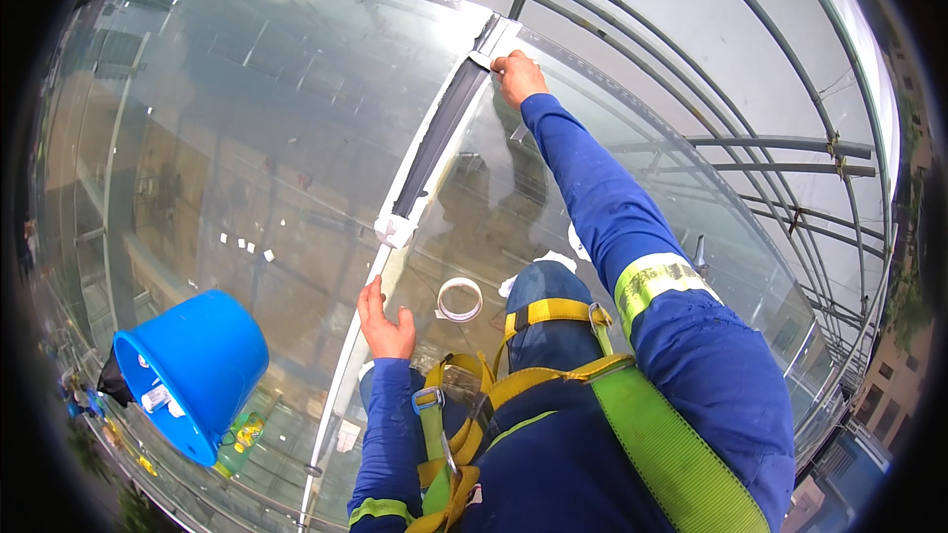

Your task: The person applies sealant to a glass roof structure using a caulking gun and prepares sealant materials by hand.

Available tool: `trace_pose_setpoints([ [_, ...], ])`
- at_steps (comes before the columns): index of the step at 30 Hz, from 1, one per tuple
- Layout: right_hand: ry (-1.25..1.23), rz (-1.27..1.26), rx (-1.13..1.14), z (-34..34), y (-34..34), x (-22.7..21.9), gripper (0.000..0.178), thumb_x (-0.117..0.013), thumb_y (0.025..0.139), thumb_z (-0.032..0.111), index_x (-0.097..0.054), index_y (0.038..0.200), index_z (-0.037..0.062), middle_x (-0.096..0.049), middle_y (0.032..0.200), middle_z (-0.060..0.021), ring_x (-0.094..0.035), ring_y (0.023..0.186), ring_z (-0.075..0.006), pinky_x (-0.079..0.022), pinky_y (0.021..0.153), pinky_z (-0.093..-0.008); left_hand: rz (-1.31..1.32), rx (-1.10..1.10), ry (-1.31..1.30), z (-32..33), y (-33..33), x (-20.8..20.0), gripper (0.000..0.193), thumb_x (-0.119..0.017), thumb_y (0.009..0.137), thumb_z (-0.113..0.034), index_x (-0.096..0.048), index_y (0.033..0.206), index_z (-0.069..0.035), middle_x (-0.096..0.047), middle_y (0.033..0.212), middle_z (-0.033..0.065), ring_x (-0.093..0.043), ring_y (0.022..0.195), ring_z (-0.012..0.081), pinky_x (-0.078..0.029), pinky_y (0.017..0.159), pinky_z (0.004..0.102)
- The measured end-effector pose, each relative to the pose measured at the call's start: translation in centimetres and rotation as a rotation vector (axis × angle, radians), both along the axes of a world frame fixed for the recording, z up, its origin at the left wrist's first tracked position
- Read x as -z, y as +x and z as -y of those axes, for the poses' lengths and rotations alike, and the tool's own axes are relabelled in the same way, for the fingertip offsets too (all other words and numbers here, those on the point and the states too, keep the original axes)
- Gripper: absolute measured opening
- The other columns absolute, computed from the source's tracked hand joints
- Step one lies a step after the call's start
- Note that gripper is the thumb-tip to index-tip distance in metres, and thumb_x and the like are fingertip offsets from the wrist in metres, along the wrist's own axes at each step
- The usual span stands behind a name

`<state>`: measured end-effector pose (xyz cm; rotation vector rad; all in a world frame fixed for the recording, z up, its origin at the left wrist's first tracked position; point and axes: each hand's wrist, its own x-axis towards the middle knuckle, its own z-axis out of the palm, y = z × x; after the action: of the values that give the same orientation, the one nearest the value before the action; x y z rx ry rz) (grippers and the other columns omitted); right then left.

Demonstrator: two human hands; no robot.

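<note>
Far ahead, my right hand (518, 77) is closed, its fingertips pinching a small pale flat piece (481, 60) against a joint between glass panels. Below that piece runs a smooth dark grey sealant strip (439, 138), edged on both sides by white tape. A crumpled white bit of tape (395, 230) sits at the strip's near end. My left hand (387, 324) is open beside the pale seam (346, 365), thumb and fingers apart, holding nothing. To its right, a roll of white tape (459, 299) lies on the glass.
A blue bucket (212, 360) with white litter inside lies tipped at the left, a green bottle (237, 442) by it. White scraps (247, 246) dot the glass panel (267, 118). Metal framework (770, 138) curves beyond the edge. A yellow-green harness (671, 434) crosses my body.
</note>
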<state>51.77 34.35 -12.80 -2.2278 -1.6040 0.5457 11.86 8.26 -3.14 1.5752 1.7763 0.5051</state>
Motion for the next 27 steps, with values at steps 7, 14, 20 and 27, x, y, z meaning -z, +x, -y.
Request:
trace_pose_setpoints([
  [7, 0.015, 0.010, -0.014, 2.3, -3.4, 0.5, 0.022, -0.066, 0.088, 0.009, -0.075, 0.107, 0.0142, -0.064, 0.111, -0.0160, -0.062, 0.106, -0.0388, -0.049, 0.094, -0.0463, -0.009, -0.170, -0.273, 9.3, -11.1, -4.5, 0.065, -0.064, 0.075, -0.003, -0.052, 0.139, -0.005, -0.053, 0.131, 0.0196, -0.062, 0.104, 0.0329, -0.052, 0.089, 0.0407],
  [14, -0.010, -0.020, -0.012, 4.5, -6.5, 0.2, 0.024, -0.065, 0.088, 0.009, -0.075, 0.108, 0.0145, -0.063, 0.113, -0.0154, -0.060, 0.108, -0.0385, -0.048, 0.096, -0.0461, -0.204, -0.102, -0.148, 11.9, -10.5, -3.8, 0.061, -0.071, 0.081, -0.018, -0.053, 0.137, -0.003, -0.050, 0.136, 0.0227, -0.051, 0.125, 0.0397, -0.040, 0.107, 0.0452],
  [20, -0.045, -0.037, -0.010, 6.7, -9.5, -0.4, 0.027, -0.062, 0.088, 0.007, -0.074, 0.110, 0.0141, -0.061, 0.115, -0.0165, -0.060, 0.109, -0.0386, -0.048, 0.095, -0.0458, -0.220, -0.098, -0.118, 12.4, -11.1, -3.6, 0.060, -0.070, 0.083, -0.019, -0.053, 0.138, -0.003, -0.050, 0.138, 0.0223, -0.048, 0.128, 0.0394, -0.038, 0.109, 0.0447],
  [27, -0.065, -0.069, -0.085, 9.3, -12.4, -0.2, 0.035, -0.054, 0.086, 0.005, -0.072, 0.114, 0.0164, -0.059, 0.120, -0.0158, -0.060, 0.110, -0.0401, -0.050, 0.096, -0.0473, -0.222, -0.105, -0.111, 12.9, -11.8, -3.1, 0.061, -0.071, 0.083, -0.019, -0.052, 0.139, -0.005, -0.048, 0.140, 0.0226, -0.047, 0.129, 0.0404, -0.038, 0.108, 0.0456],
])
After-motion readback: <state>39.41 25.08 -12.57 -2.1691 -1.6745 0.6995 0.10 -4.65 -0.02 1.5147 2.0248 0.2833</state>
